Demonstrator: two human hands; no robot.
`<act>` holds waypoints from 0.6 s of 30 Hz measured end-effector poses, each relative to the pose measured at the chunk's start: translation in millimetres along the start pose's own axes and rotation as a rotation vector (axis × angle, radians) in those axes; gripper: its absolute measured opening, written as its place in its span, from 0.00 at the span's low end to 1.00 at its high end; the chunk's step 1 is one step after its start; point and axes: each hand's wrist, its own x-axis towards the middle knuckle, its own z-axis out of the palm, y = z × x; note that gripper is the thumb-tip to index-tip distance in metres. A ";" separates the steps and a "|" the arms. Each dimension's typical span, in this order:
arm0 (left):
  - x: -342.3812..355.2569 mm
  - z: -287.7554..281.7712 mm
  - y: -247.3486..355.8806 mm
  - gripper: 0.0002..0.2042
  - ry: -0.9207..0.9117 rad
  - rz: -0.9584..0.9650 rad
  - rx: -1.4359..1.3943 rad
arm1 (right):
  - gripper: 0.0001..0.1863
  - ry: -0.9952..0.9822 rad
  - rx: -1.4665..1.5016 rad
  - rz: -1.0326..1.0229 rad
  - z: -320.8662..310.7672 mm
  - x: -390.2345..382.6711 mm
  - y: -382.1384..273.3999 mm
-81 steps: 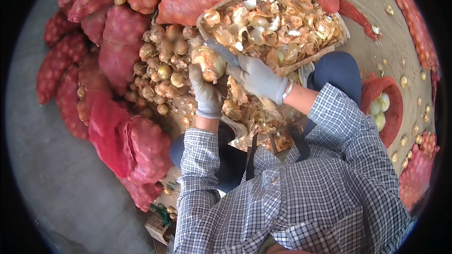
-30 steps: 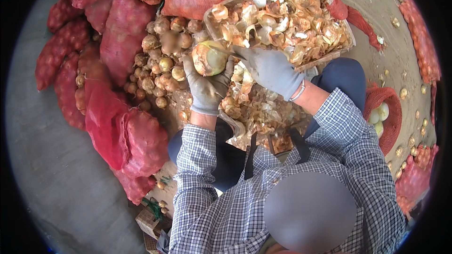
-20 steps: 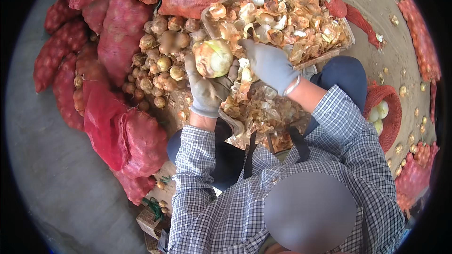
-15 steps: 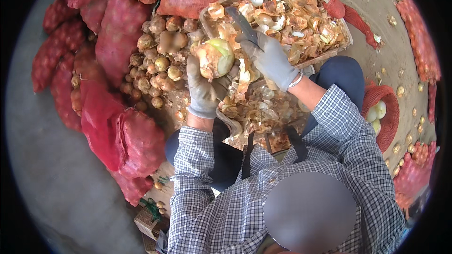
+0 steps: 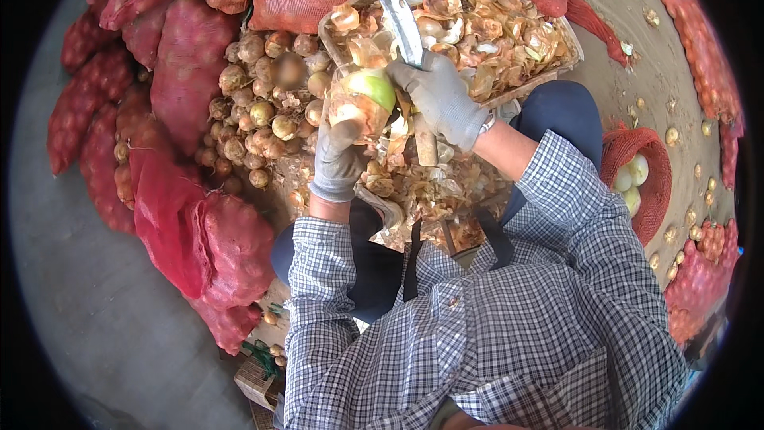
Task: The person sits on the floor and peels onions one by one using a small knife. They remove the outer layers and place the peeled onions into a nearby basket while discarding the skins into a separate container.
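In my gloved left hand [image 5: 336,166] is a large onion [image 5: 360,111], its brown skin partly off and pale green flesh bare at the upper right. The fingers are wrapped around its lower side. My gloved right hand [image 5: 442,102] grips a knife [image 5: 404,28] right beside the onion. The broad, shiny blade points up and away, and the wooden handle end sticks out below the fist. Strips of loose skin [image 5: 398,134] hang or lie between the two hands; whether they are still attached to the onion I cannot tell.
Beyond my hands stands a tub [image 5: 579,49] heaped with onion skins. Unpeeled onions [image 5: 259,115] lie piled at the left, beside full red mesh sacks [image 5: 189,72]. An open red mesh sack [image 5: 654,211] at the right holds peeled onions [image 5: 633,179]. More skins [image 5: 446,191] cover the space between my knees.
The knife has turned in my right hand, so its blade now shows its bright flat side and stands more upright. More green flesh shows on the onion. The whole view has shifted slightly.
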 end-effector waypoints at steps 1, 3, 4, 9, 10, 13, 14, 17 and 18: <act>0.2 0.2 -0.2 0.45 0.017 0.002 0.023 | 0.11 0.032 0.028 0.012 1.4 2.5 2.4; -0.1 1.0 1.0 0.43 0.011 0.054 0.129 | 0.11 0.016 0.019 0.047 -3.0 4.1 5.8; 0.0 10.6 8.5 0.42 -0.013 0.054 0.106 | 0.12 -0.005 0.012 0.089 -5.7 8.5 8.5; 9.2 24.1 18.8 0.50 -0.080 0.108 0.022 | 0.19 -0.066 0.373 -0.022 -9.8 11.5 18.1; 10.3 21.0 19.0 0.52 -0.068 0.083 0.014 | 0.20 -0.094 0.451 -0.111 -10.8 9.6 14.2; 8.0 -8.7 8.3 0.47 -0.107 0.059 -0.055 | 0.24 -0.301 0.418 -0.033 -22.4 0.8 -7.4; 8.5 -14.0 4.6 0.45 -0.081 0.083 0.092 | 0.23 -0.321 0.399 -0.032 -24.9 2.1 -8.1; 13.7 -6.4 0.8 0.43 -0.020 0.088 0.247 | 0.19 -0.170 0.014 -0.294 -16.2 0.8 1.1; 14.2 2.7 -3.6 0.44 -0.006 0.046 0.111 | 0.16 -0.144 -0.134 -0.463 -14.9 0.1 4.6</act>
